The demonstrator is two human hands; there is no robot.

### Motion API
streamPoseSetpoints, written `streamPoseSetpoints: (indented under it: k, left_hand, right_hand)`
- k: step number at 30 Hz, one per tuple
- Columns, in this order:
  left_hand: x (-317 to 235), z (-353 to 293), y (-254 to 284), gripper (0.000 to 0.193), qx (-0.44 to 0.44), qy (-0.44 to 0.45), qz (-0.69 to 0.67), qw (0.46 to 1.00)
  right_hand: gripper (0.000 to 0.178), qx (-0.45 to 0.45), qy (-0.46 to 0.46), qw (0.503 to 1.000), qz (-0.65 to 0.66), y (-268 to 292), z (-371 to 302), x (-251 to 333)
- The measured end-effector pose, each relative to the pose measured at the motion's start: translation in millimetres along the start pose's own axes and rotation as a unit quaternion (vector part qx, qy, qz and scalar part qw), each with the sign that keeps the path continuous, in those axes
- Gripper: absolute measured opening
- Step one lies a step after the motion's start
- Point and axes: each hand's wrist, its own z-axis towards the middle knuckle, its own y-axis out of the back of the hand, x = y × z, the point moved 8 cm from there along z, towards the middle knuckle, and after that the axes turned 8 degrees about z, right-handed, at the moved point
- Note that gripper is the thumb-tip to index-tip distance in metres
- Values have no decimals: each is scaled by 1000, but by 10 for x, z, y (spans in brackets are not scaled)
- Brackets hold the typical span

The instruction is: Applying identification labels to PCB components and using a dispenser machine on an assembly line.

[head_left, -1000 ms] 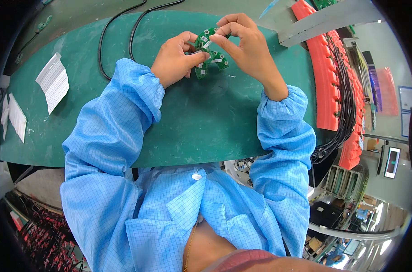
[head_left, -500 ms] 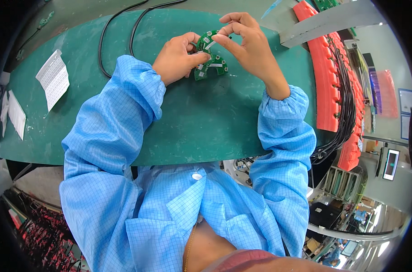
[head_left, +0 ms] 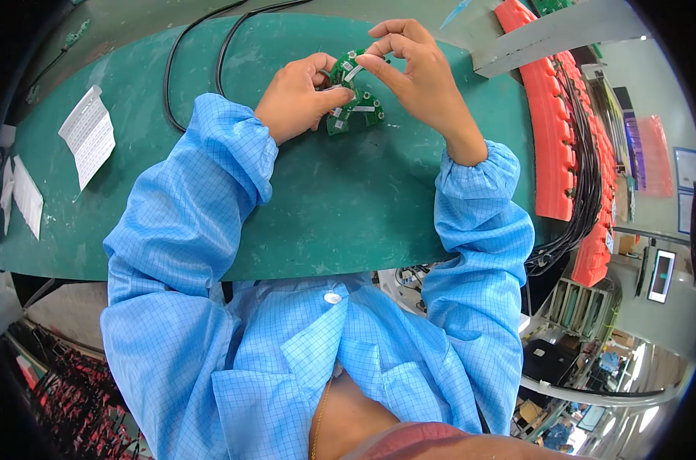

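Observation:
A curved green circuit board [head_left: 369, 102] with small white label strips is held above the green work table [head_left: 333, 207]. Its left side sits in my left hand [head_left: 298, 96], with the thumb lying over the front and the fingers curled behind. On the upper arm of the board, a white label strip [head_left: 352, 73] lies aslant. My right hand [head_left: 413, 69] has its thumb and forefinger tips closed at the board's upper right edge, just above that strip. Whether the fingertips also touch the strip is too small to tell. The other right fingers are bent and lifted.
Printed label sheets [head_left: 90, 138] and white paper strips [head_left: 27, 195] lie at the left. Black cables [head_left: 172, 77] loop across the far left. At the right, red foam racks [head_left: 547, 138] carry a bundle of black cables [head_left: 588, 169]. A grey metal beam [head_left: 559, 42] juts in at the far right.
The right thumb and forefinger have drawn together at the board's upper edge, where they were slightly apart. The left hand keeps its hold, almost unmoved.

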Motion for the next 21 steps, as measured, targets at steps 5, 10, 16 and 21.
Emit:
streamPoseSetpoints:
  k: [5, 10, 16, 21]
  left_hand:
    - [-11, -7, 5, 26, -4, 0, -2, 1000]
    - [-11, -5, 1, 26, -3, 0, -5, 1000]
    - [-15, -24, 0, 25, -7, 2, -6, 1000]
    - [-5, -12, 2, 25, -5, 1, -7, 1000]
  right_hand:
    - [17, 8, -27, 1000, 4, -15, 3, -18]
    - [17, 4, -26, 1000, -6, -9, -1, -11]
    - [18, 5, -36, 999, -7, -9, -6, -9]
    - [19, 4, -35, 999, -13, -16, -5, -29]
